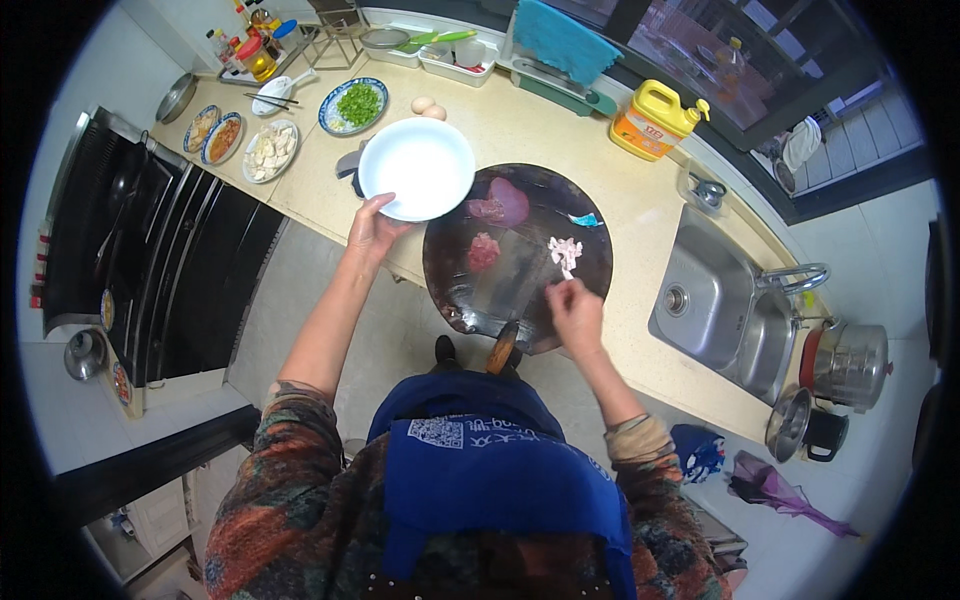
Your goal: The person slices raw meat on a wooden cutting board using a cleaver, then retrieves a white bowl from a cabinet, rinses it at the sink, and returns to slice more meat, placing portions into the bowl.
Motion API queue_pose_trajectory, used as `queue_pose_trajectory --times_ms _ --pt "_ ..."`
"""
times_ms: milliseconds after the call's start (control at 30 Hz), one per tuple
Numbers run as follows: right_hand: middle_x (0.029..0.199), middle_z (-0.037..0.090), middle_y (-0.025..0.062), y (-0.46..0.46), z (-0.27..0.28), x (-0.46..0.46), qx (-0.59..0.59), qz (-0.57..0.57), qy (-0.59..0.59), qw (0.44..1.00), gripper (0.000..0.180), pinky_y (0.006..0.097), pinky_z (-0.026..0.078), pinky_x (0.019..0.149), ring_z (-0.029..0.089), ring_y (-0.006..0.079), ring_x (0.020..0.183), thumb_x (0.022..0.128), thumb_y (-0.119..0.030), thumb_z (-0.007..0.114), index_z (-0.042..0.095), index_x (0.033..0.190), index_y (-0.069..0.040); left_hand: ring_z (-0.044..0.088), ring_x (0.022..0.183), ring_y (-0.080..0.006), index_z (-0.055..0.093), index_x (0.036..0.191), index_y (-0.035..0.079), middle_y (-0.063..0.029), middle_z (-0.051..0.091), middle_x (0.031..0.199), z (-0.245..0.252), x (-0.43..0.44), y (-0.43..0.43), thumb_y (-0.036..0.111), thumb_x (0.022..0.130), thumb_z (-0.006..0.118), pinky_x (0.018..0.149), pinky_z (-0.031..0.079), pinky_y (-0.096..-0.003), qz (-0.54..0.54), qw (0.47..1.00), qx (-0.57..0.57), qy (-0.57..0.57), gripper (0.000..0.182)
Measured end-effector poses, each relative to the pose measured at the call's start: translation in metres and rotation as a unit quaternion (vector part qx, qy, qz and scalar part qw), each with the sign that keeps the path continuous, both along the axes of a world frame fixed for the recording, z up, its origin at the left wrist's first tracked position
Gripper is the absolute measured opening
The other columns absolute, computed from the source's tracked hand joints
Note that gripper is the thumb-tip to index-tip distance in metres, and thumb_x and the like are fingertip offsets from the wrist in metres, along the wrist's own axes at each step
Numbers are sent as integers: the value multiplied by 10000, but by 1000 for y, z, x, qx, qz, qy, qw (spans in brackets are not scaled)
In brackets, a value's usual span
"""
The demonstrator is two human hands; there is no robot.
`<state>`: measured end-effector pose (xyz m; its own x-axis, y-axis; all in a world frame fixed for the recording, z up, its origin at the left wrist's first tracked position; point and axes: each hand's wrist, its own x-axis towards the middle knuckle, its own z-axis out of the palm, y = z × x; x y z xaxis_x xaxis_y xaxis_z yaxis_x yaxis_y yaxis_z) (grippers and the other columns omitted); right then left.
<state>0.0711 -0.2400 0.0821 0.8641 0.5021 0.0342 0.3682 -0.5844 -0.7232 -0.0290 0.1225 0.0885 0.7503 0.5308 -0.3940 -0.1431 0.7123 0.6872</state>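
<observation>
My left hand (379, 229) grips the rim of a white bowl (420, 169), tilted so its bare inside faces me, at the left edge of a round dark chopping board (525, 292). My right hand (576, 311) is over the board's right side, its fingers blurred and pinched at a pale strip of fat (568, 274). Just beyond it sits a pile of chopped white fat (564, 253). Farther left are a small heap of minced red meat (484, 252) and a larger piece of raw meat (504, 202). A cleaver (504, 292) lies flat, its wooden handle (502, 347) over the near edge.
Two eggs (433, 112) and a plate of chopped green onion (358, 105) stand behind the bowl. Filled dishes, including a plate of white chunks (270, 152), are left. A yellow detergent jug (654, 124), a blue-white scrap (585, 220) and a steel sink (701, 292) are right.
</observation>
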Motion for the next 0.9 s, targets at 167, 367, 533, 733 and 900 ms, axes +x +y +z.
queue_pose_trajectory --times_ms 167,367,533,733,900 --pt "772 682 220 24 4 -48 -290 30 23 956 609 461 541 678 681 396 751 744 -529 757 612 951 24 626 983 -292 464 1233 4 -119 587 1057 -48 -21 26 91 802 644 948 490 -621 100 993 -12 68 475" --pt "818 682 253 35 -13 -56 -260 -9 124 958 580 456 543 748 684 384 841 690 -495 798 649 865 38 637 931 -277 476 1201 -12 -116 589 1028 -74 -33 27 95 792 641 948 494 -631 120 989 -61 64 454" --pt "805 674 259 41 -28 -53 -256 -46 146 955 394 435 548 755 688 359 805 722 -310 758 653 792 63 616 1001 -278 449 1269 -13 -137 565 1111 -77 -29 33 110 812 626 919 526 -595 90 987 -28 127 505" --pt "617 604 90 34 -43 -46 89 -235 327 911 150 352 465 404 579 158 472 791 -96 621 600 795 53 607 945 -250 436 1319 -8 -125 550 1138 -89 -34 47 208 853 660 789 585 -446 57 976 -12 210 561" --pt "543 577 94 -1 -33 -37 73 -233 236 941 193 335 431 426 554 153 440 802 -147 660 574 721 5 535 963 -223 459 1329 0 -118 532 1141 -94 -45 53 302 856 722 794 490 -361 67 946 161 275 619"
